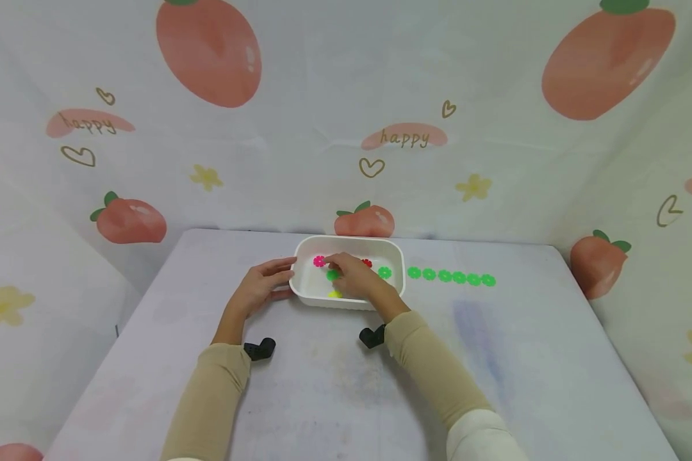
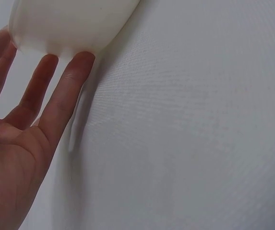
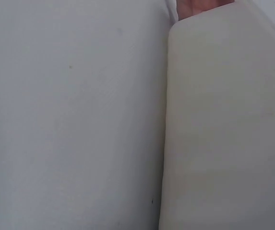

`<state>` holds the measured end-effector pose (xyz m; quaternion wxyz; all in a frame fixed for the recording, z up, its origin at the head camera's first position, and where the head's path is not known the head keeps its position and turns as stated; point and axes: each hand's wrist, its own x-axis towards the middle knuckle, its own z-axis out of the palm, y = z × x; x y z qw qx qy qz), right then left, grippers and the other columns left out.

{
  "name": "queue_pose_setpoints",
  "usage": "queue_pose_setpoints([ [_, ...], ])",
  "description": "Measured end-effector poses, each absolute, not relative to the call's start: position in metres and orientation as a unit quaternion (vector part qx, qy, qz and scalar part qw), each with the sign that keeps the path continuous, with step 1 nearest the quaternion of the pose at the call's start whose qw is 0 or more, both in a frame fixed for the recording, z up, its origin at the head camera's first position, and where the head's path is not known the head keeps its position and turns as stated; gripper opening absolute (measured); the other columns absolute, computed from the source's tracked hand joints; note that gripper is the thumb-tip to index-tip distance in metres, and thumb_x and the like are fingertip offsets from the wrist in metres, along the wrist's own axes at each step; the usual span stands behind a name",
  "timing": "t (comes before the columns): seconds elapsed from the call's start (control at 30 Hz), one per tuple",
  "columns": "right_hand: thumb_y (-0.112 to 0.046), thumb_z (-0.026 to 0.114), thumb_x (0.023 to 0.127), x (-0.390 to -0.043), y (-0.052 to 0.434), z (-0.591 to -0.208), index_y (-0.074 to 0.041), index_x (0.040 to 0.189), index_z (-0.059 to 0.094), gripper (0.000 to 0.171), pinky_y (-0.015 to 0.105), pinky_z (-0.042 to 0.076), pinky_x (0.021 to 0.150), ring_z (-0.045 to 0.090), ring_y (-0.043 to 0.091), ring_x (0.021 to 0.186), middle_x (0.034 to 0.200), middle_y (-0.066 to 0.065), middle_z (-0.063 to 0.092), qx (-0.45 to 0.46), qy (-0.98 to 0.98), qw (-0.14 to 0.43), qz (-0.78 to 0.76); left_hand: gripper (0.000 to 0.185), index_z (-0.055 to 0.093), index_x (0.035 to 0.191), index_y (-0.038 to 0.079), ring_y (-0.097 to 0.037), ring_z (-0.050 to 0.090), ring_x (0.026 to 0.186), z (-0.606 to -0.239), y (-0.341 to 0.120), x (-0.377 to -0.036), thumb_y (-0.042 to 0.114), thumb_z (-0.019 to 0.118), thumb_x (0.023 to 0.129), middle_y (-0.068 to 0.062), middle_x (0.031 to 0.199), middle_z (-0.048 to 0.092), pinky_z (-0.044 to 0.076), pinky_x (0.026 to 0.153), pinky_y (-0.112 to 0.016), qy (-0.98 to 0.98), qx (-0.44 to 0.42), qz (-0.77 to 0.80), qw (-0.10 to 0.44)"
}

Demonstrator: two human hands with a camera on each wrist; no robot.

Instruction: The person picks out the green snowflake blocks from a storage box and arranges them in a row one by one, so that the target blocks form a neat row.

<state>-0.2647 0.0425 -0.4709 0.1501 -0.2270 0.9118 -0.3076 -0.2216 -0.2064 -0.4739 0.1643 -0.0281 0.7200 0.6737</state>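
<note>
Reaching down into the white tub (image 1: 323, 302), the person's right hand (image 1: 353, 275) has its fingers bent, just beside a pink flower piece (image 1: 320, 261) and partly over a green flower piece (image 1: 332, 275). Whether it pinches anything cannot be told, since the hand hides its own grip and the right wrist view shows mainly the tub's outer wall. The left hand (image 1: 258, 286), fingers spread and nearly straight, touches the tub's left end without wrapping round it. Also in the tub lie a yellow flower piece (image 1: 335, 294), a red flower piece (image 1: 367, 263) and, near the right end, a second green piece (image 1: 384, 273). On the table (image 1: 317, 390), a row of six green pieces (image 1: 444, 276) runs rightward from the tub (its first piece sits just beside the wall). That nearness is the likeliest trouble: too firm a push from the left hand could slide the tub into the row and spoil its line. Such flat-looking pieces may also slip from the fingertips, or two could be caught together.
</note>
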Motion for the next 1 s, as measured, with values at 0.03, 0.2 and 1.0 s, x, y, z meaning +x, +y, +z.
queue_pose_setpoints([
  [0.03,-0.014,0.066,0.087,-0.2645,0.0424,-0.4708,-0.023,0.136,0.050,0.053,0.037,0.046,0.107,0.051,0.015,0.114,0.122,-0.005,0.058,-0.227,0.914,0.148,-0.303,0.053,0.049,0.140,0.017,-0.029,0.052,0.126,-0.4740,-0.2065,-0.2218,0.025,0.066,0.091,-0.011,0.146,0.045,0.056,0.092,-0.041,0.718,-0.028,0.675,0.165],
  [0.2,-0.014,0.066,0.088,-0.2633,0.0417,-0.4696,-0.022,0.133,0.054,0.048,0.034,0.048,0.103,0.051,0.015,0.106,0.112,-0.005,0.058,-0.226,0.923,0.140,-0.280,0.054,0.048,0.140,0.017,-0.030,0.051,0.127,-0.4748,-0.2066,-0.2229,0.025,0.067,0.090,-0.010,0.145,0.045,0.056,0.092,-0.041,0.720,-0.033,0.673,0.167],
  [1.0,-0.025,0.065,0.091,-0.2586,0.0416,-0.4694,-0.017,0.119,0.063,0.029,0.026,0.052,0.092,0.053,0.013,0.096,0.110,-0.001,0.050,-0.219,0.934,0.144,-0.242,0.050,0.052,0.137,0.019,-0.029,0.052,0.125,-0.4759,-0.2056,-0.2227,0.023,0.067,0.090,-0.009,0.144,0.047,0.056,0.092,-0.042,0.717,-0.037,0.676,0.163],
])
